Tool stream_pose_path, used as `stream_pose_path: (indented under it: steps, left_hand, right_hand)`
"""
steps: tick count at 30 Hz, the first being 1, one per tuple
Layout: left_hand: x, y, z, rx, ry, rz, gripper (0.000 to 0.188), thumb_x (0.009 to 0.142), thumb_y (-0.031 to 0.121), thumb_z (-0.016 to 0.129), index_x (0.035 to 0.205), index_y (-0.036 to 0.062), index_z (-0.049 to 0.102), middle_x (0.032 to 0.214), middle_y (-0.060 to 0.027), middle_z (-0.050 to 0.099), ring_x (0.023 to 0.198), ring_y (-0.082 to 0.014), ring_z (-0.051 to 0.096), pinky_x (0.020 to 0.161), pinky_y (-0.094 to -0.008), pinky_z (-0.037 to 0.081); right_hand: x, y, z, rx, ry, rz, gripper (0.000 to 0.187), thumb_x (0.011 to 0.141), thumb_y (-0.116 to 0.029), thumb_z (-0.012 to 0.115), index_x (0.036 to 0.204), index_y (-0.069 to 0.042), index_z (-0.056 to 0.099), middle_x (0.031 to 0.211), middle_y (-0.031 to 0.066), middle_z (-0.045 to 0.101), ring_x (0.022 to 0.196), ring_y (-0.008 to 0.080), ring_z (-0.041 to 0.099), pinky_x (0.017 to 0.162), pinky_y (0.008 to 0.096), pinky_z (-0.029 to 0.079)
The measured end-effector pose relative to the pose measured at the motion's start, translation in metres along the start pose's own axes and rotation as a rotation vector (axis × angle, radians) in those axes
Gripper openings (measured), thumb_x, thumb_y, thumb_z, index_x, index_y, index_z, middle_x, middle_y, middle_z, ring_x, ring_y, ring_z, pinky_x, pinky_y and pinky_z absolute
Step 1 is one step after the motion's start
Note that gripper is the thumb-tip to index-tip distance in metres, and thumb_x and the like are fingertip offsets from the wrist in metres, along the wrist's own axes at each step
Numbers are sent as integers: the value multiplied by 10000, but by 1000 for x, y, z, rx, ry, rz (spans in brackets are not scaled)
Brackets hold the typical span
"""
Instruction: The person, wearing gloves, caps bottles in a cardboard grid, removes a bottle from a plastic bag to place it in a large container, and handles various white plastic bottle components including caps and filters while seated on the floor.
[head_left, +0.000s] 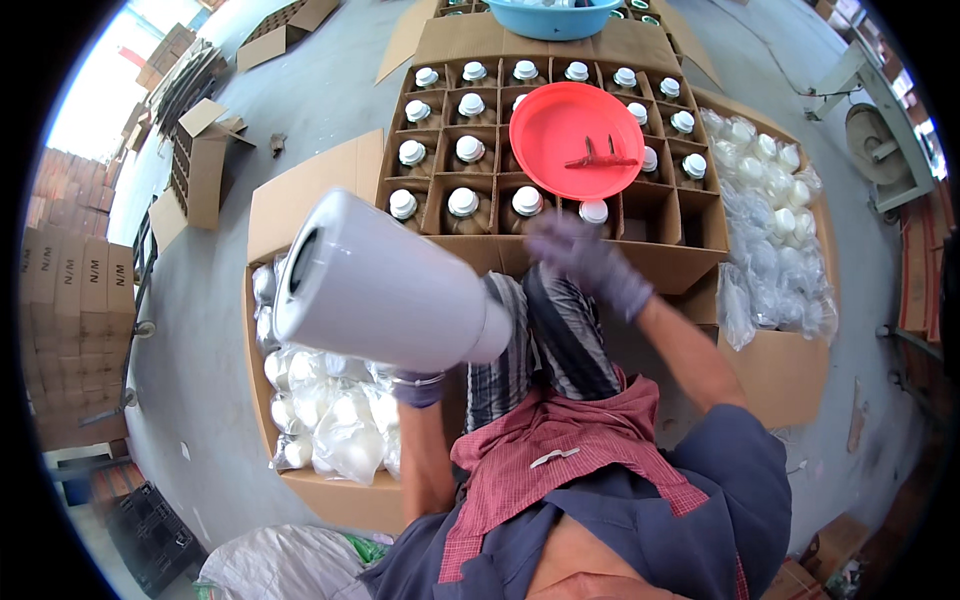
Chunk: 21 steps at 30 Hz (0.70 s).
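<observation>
A large white bottle-shaped container point(385, 285) is tilted in front of me, its wide round end with a dark hollow toward the upper left and its narrower end over my knees. My left hand point(416, 388), in a grey-purple glove, is under it and mostly hidden, with the container resting in its grip. Gloved the same way, my right hand point(590, 262) is smeared by motion over the near edge of a divided carton point(590, 250). Beside it stand bottles with white caps point(527, 201) in the cells. Whether its fingers hold anything is unclear.
A red round basin point(575, 115) rests on the bottle caps, holding a red tool point(602, 160) with dark prongs. Farther off sits a blue basin point(555, 20). Open cartons of plastic-wrapped white items flank me, left point(335, 410) and right point(780, 235). Stacked cartons point(75, 300) line the left.
</observation>
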<state>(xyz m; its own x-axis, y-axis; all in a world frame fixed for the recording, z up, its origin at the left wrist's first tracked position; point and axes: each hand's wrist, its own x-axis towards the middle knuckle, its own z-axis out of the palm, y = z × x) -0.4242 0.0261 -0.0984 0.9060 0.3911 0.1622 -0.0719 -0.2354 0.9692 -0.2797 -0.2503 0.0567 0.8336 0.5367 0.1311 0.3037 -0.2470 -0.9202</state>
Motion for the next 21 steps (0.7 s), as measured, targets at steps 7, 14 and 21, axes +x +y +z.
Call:
stream_pose_path:
  steps: [7, 14, 21]
  left_hand:
    - [-5, 86, -56, -30, -50, -438, 393, 1012, 298, 421, 1240, 20, 579, 1145, -124, 644, 932, -196, 623, 843, -363, 517]
    - [-3, 89, -54, 364, -319, 107, 417, 882, 238, 533, 1214, -15, 557, 1037, -228, 670, 962, -407, 638, 816, -441, 498]
    - [42, 107, -38, -47, -592, -483, 448, 814, 234, 638, 1180, -22, 602, 1064, -206, 679, 961, -367, 661, 821, -391, 531]
  right_hand:
    - [97, 98, -110, -1343, 49, 166, 307, 816, -158, 618, 1114, -92, 586, 1126, 154, 590, 950, 309, 632, 803, 421, 533]
    - [28, -62, -51, 92, -292, 125, 189, 798, -142, 618, 942, -42, 545, 947, 96, 598, 833, 280, 585, 761, 373, 491]
    - [-1, -95, -36, -683, -481, -1152, 257, 748, -119, 646, 985, -94, 551, 1159, 108, 546, 1111, 289, 550, 1022, 466, 455]
